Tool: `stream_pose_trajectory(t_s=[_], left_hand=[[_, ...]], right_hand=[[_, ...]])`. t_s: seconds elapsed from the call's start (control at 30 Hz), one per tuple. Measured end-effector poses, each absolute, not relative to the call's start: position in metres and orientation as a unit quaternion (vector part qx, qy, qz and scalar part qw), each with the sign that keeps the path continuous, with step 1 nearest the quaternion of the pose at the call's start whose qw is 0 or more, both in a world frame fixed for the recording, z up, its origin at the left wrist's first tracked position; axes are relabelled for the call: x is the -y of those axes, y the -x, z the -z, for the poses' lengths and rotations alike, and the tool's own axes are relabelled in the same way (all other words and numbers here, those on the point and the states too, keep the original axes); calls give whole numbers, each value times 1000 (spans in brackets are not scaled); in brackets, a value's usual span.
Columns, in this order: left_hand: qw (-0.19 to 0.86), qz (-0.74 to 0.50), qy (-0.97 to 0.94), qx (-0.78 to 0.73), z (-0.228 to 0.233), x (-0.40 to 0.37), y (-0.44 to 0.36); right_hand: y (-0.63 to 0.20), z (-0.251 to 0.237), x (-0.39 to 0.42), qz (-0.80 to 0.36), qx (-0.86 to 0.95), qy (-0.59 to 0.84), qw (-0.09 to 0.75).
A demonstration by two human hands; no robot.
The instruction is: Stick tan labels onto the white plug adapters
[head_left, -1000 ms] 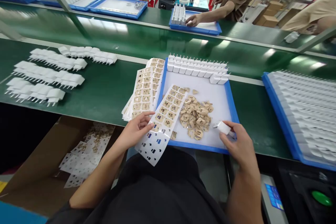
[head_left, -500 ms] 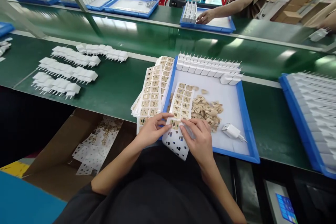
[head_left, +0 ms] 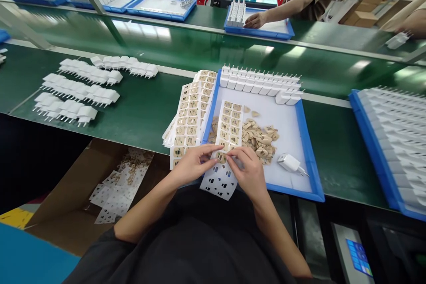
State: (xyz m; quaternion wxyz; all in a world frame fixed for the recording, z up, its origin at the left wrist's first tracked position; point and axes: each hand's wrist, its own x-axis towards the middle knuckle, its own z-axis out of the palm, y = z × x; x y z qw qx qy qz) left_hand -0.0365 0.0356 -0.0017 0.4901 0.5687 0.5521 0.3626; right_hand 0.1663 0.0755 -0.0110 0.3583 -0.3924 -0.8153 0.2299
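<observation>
My left hand (head_left: 191, 165) pinches the left edge of a white sheet of beige stickers (head_left: 229, 122), thumb and fingers close together. The lower part of the sheet is bare backing with dark cut-outs and hangs over the tray's front edge. From the other side, my right hand (head_left: 250, 171) has thumb and forefinger closed at the edge of a beige sticker (head_left: 221, 157) in the lowest filled row. Behind the sheet lies a heap of loose beige pieces (head_left: 261, 140) in a blue-rimmed tray (head_left: 314, 159). A white plug adapter (head_left: 290, 163) lies right of them.
More sticker sheets (head_left: 186, 115) are stacked left of the tray. White adapters (head_left: 261, 82) line its back; several rows of adapters (head_left: 80, 88) lie at left. Another adapter tray (head_left: 376, 142) stands right. A carton (head_left: 63, 195) holds waste backing. Across the bench, a co-worker's hand (head_left: 255, 21) touches a tray.
My right fingertips have moved slightly left and closed together at the sticker's edge. The whole view has shifted a little; my left hand stays on the sheet.
</observation>
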Motion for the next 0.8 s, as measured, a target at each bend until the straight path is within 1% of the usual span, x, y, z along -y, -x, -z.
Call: stream_pose_trajectory(t_s=[0.1, 0.17, 0.23, 0.33, 0.43, 0.5, 0.6, 0.7, 0.8], left_hand=[[451, -358, -581, -575, 1, -41, 38], [421, -342, -600, -588, -1, -44, 40], [376, -312, -628, -605, -3, -46, 43], [285, -270, -672, -628, -5, -47, 45], [201, -271, -685, -645, -3, -52, 42], [194, -278, -690, -640, 0, -58, 36], [222, -295, -700, -611, 2, -64, 20], [216, -339, -719, -567, 0, -64, 10], [196, -391, -709, -554, -5, -61, 23]], right_hand=[[-167, 12, -70, -216, 828, 343, 388], [-173, 11, -66, -252, 826, 299, 405], [-186, 9, -64, -315, 806, 274, 420], [-215, 9, -60, -372, 763, 292, 441], [-244, 14, -53, -374, 744, 326, 448], [-257, 18, -48, -371, 736, 345, 449], [-264, 24, -42, -365, 716, 373, 464], [-262, 28, -41, -352, 707, 388, 475], [-262, 30, -45, -351, 716, 376, 472]])
